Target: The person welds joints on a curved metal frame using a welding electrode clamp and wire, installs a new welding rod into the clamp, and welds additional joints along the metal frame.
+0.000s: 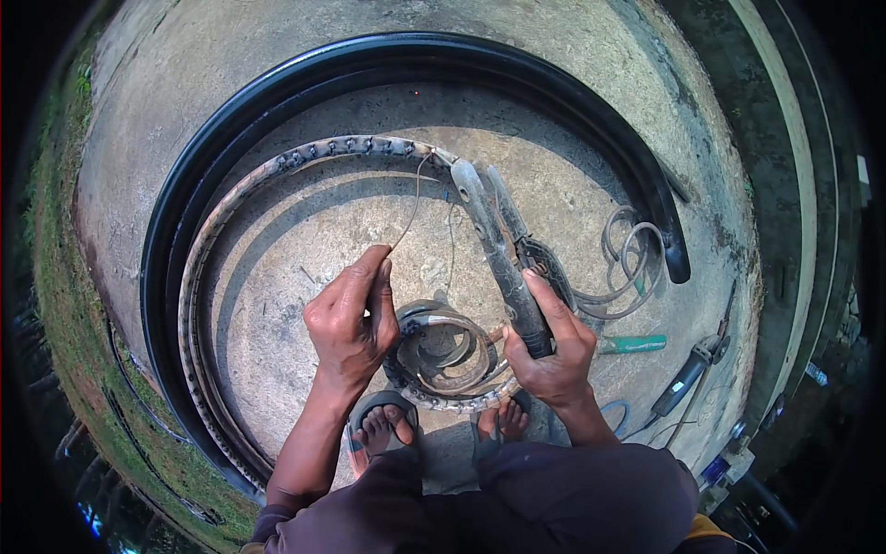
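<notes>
My left hand point(353, 314) is closed in a pinch on one end of a thin wire point(415, 198). The wire's other end reaches up to a long curved strip point(277, 164) with regular dark ties along it. In my right hand point(554, 342) is the black lower end of a long, worn, grey-and-black tool point(494, 245), whose exact kind I cannot make out. Its narrow tip is at the strip's upper end, beside the wire. A dark, open-looking part point(544, 263) lies against the tool, close to my right fingers.
A thick black tube point(406, 48) arcs around the work on the concrete slab point(591, 166). Coiled strip point(448, 355) lies by my sandalled feet. To the right are a looped grey cable point(637, 263), a green handle-like piece point(635, 344) and an angle grinder point(688, 377). Grass point(92, 314) borders the left.
</notes>
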Tool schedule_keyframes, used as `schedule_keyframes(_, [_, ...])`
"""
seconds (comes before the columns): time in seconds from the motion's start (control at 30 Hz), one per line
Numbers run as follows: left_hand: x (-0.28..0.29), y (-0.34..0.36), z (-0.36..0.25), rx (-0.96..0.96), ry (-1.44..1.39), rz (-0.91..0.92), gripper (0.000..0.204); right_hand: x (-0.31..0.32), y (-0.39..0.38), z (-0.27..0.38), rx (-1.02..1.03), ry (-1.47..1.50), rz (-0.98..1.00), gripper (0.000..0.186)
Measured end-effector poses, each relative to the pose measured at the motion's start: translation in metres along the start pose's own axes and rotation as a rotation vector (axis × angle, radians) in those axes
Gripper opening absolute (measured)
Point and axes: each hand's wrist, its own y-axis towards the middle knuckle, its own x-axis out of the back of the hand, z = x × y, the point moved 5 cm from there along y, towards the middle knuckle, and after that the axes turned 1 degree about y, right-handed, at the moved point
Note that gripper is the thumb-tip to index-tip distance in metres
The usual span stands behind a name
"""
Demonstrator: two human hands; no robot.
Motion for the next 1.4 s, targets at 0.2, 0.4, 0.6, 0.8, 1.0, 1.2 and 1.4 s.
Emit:
schedule_keyframes(0.2, [-0.001, 0.0, 0.003, -0.02, -0.008, -0.001, 0.02, 0.0, -0.003, -0.022, -0.555, 0.775, 0.017, 0.065])
schedule_keyframes(0.4, [0.001, -0.001, -0.004, -0.119, 0.101, 0.031, 0.026, 0.009, 0.006, -0.017, -0.114, 0.133, 0.043, 0.062])
schedule_keyframes(0.6, [-0.004, -0.002, 0.0, -0.204, 0.115, 0.009, 0.024, 0.001, 0.002, -0.028, -0.287, 0.618, -0.001, 0.066])
schedule_keyframes(0.8, [0.004, 0.002, 0.012, 0.174, -0.1, 0.003, 0.019, 0.002, -0.004, -0.021, -0.42, 0.586, 0.024, 0.069])
schedule_keyframes(1.0, [0.011, -0.009, 0.019, 0.267, -0.218, -0.009, 0.016, 0.007, 0.002, -0.017, -0.077, 0.362, 0.037, 0.064])
schedule_keyframes(1.2, [0.056, 0.001, 0.059, 0.533, -0.573, -0.104, 0.02, 0.014, -0.014, -0.032, -0.533, 0.974, -0.009, 0.077])
schedule_keyframes(1.4, [0.032, 0.007, 0.008, 0.06, 0.101, 0.019, 0.015, 0.013, -0.015, -0.026, -0.081, 0.226, -0.09, 0.068])
